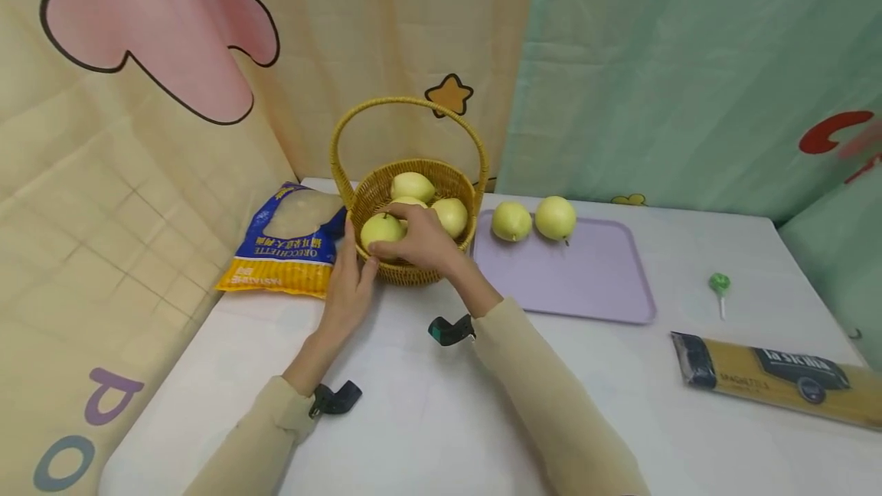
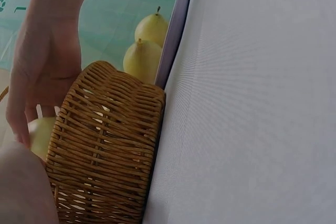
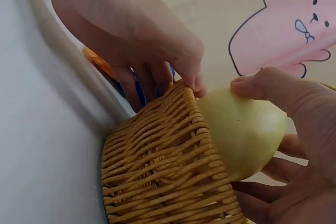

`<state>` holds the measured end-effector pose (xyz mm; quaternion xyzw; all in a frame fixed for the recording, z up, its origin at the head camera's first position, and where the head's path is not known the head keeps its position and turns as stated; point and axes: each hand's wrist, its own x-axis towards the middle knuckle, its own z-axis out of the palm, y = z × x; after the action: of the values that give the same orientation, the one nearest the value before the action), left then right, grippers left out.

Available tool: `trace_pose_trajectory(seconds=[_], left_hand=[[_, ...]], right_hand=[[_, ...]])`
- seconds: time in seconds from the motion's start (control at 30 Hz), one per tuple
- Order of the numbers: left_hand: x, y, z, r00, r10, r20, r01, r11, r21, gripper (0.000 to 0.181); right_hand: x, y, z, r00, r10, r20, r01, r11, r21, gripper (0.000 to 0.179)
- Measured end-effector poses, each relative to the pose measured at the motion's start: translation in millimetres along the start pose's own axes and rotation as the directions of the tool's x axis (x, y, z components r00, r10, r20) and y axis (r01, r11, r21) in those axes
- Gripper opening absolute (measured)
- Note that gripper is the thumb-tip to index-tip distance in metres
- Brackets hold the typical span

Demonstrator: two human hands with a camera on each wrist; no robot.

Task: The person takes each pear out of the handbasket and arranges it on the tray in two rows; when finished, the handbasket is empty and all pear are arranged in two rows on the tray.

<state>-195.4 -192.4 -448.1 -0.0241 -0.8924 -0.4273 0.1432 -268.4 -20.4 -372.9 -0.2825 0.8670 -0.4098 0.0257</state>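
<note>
A wicker basket [image 1: 411, 275] with a tall hoop handle stands at the back of the table, with several yellow-green pears inside. My right hand [image 1: 425, 239] grips one pear [image 1: 381, 230] at the basket's front left; the right wrist view shows this pear [image 3: 244, 129] just above the rim, thumb on one side and fingers on the other. With the left hand [image 1: 348, 289] I hold the basket's left rim, thumb near the gripped pear. That hand [image 3: 131, 30] has its fingers on the outside of the wicker wall.
Right of the basket lies a lilac tray [image 1: 572, 282] with two pears, one a green pear [image 1: 511, 221] and the other a rounder pear [image 1: 555, 218]. A blue-and-yellow pasta bag [image 1: 285, 243] leans on the left. Farther right are a green lollipop [image 1: 720, 282] and a spaghetti pack [image 1: 779, 377].
</note>
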Motion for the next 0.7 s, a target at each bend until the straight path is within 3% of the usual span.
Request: trace_pose_trajectory(seconds=[0.2,0.43,0.7], left_hand=[[0.9,-2.5,-3.5,1.0,0.001,-0.015,-0.001,1.0,0.001,0.077],[-2.9,-4.1,-1.6,1.0,0.007,-0.014,-0.007,1.0,0.001,0.077],[-0.8,0.0,2.2,0.999,0.035,-0.018,-0.036,0.999,-0.021,0.077]], right_hand=[[-16.5,-3,-19,0.997,0.0,-0.08,0.005,0.998,0.056,0.059],[-46.3,-1,-44,0.992,0.001,-0.123,0.023,0.98,0.197,0.054],[-81.1,11,-81,0.978,0.001,-0.21,0.032,0.988,0.154,0.052]])
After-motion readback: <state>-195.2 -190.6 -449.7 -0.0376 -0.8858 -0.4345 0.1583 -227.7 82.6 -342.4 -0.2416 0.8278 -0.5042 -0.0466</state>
